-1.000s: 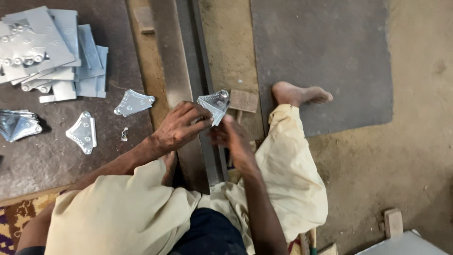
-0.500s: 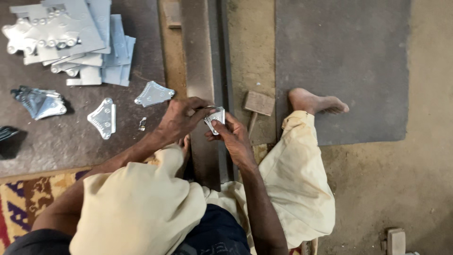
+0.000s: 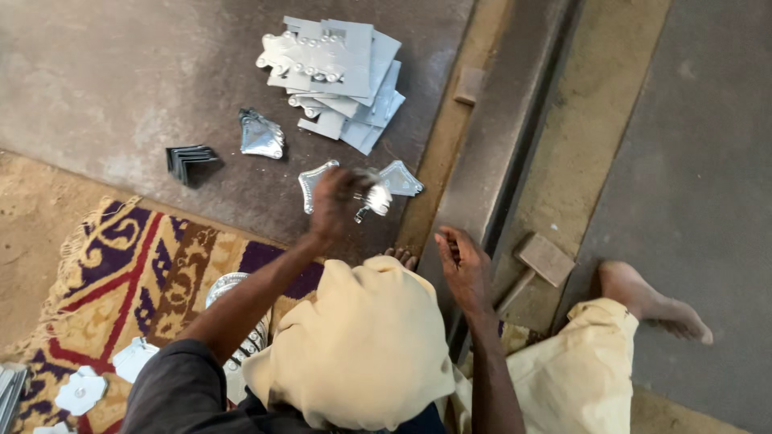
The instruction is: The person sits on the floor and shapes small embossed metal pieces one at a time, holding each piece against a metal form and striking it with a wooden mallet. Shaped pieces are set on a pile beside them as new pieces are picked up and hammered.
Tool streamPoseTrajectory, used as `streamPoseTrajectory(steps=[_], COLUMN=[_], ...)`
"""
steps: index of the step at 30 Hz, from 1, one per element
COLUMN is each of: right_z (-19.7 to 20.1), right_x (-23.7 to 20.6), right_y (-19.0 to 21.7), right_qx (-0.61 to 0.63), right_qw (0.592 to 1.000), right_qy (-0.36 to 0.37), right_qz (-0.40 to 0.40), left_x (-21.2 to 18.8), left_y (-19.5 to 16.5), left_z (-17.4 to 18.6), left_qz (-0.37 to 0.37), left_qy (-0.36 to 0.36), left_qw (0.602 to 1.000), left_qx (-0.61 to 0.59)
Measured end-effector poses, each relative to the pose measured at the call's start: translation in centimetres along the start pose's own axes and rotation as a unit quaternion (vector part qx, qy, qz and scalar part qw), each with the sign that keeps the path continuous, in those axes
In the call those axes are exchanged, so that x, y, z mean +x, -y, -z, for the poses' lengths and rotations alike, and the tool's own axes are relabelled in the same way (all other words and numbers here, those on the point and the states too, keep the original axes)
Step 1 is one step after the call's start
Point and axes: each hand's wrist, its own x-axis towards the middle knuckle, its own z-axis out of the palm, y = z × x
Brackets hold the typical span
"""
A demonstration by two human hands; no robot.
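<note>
My left hand [image 3: 336, 202] reaches out over the dark floor slab and grips a small shiny pressed metal piece [image 3: 375, 198], which is blurred. It hovers between two flat shaped metal plates, one lying to its left [image 3: 309, 182] and one to its right [image 3: 401, 178]. My right hand [image 3: 463, 266] is empty with loose fingers, resting by the long steel rail [image 3: 503, 153]. My cream-clothed knee [image 3: 362, 345] fills the lower middle.
A stack of cut metal sheets [image 3: 334, 68] lies at the top. Another shiny piece [image 3: 261, 137] and dark folded strips [image 3: 189, 159] lie to the left. A wooden mallet [image 3: 540, 260] rests by my bare foot [image 3: 653, 304]. A patterned rug [image 3: 121, 273] holds more plates [image 3: 79, 391].
Both hands held the metal piece over the rail. Now my left hand has carried it left toward the plates on the floor, and my right hand has let go.
</note>
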Motion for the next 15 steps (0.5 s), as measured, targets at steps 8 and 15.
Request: streamPoseTrajectory(steps=[8, 15], right_z=[-0.9, -0.9], right_x=[-0.2, -0.4], right_y=[1.4, 1.9], right_qx=[-0.099, -0.109], right_qw=[0.988, 0.985], right_qy=[-0.022, -0.039], right_qz=[0.118, 0.124], left_x=[7.8, 11.3], left_y=[0.4, 0.3], left_z=[15.4, 17.6], left_qz=[-0.167, -0.103], left_qy=[-0.179, -0.091], left_qw=[0.804, 0.731], left_qx=[0.541, 0.668])
